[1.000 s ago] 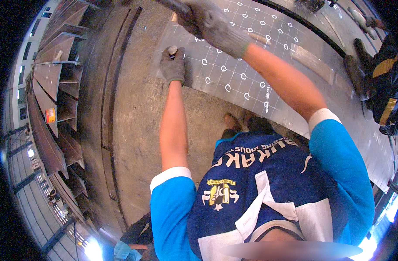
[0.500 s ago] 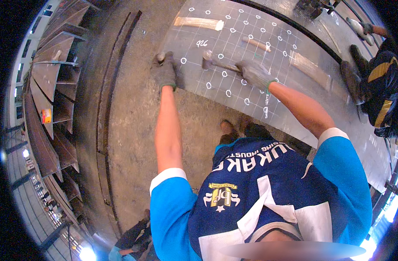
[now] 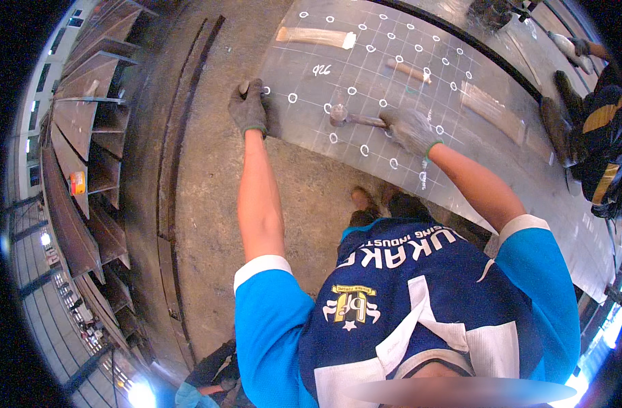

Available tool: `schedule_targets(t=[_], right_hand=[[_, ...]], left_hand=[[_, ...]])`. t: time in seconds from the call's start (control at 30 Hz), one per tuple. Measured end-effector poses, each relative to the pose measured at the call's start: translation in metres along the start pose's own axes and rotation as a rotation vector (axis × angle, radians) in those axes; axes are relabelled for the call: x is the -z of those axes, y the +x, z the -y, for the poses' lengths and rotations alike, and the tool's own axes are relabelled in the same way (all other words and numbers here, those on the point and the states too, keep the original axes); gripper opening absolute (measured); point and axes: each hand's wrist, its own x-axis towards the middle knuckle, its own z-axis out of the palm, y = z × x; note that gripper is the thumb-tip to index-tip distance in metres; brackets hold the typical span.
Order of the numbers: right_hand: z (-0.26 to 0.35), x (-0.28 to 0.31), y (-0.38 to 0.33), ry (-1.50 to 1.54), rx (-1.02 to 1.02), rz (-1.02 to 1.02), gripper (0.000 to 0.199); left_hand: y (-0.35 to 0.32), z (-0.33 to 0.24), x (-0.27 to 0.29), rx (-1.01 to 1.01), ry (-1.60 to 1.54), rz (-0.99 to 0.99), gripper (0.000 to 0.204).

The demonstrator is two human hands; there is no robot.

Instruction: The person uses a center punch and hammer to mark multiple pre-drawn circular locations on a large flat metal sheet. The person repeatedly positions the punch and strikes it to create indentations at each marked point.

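Gripping a hammer [image 3: 363, 121] by its handle, the gloved right hand [image 3: 409, 130] had its fingers wrapped tight, the hammer's head lying left of them over the chalk-marked metal plate [image 3: 294, 73]. By the plate's left edge, the gloved left hand [image 3: 248, 110] curled around a small round-topped piece [image 3: 244, 88], its top showing beside the fingers.

Right hand [image 3: 411, 131] grips hammer [image 3: 362, 120] (white-marked plate [image 3: 365, 71] below).

L hand [image 3: 249, 107] fisted fwd; R hand [image 3: 411, 130] clenched.
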Motion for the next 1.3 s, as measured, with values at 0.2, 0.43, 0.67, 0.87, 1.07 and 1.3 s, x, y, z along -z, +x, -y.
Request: schedule_targets(t=[0.2, 0.43, 0.67, 0.87, 1.07, 1.3], right_hand=[[-0.002, -0.002, -0.003, -0.001, 0.058, -0.042, 0.022], [0.001, 0.003, 0.000, 0.003, -0.001, 0.055, 0.024], [0.005, 0.010, 0.001, 0.001, 0.003, 0.066, 0.023], [0.007, 0.009, 0.001, 0.028, -0.046, 0.096, 0.023], [0.005, 0.009, 0.004, 0.041, -0.003, 0.075, 0.021], [0.055, 0.057, 0.073, 0.069, 0.449, -0.286, 0.016]], left_hand=[[0.000, 0.001, -0.004, 0.017, -0.070, -0.027, 0.033], [-0.007, -0.013, -0.005, 0.029, -0.075, -0.025, 0.031], [-0.011, -0.021, -0.005, 0.028, -0.053, -0.033, 0.033], [-0.006, -0.011, -0.004, 0.020, 0.000, -0.054, 0.038], [0.002, 0.003, -0.005, 0.010, 0.060, -0.045, 0.046], [-0.001, 0.002, -0.008, -0.066, 0.034, -0.003, 0.052]])
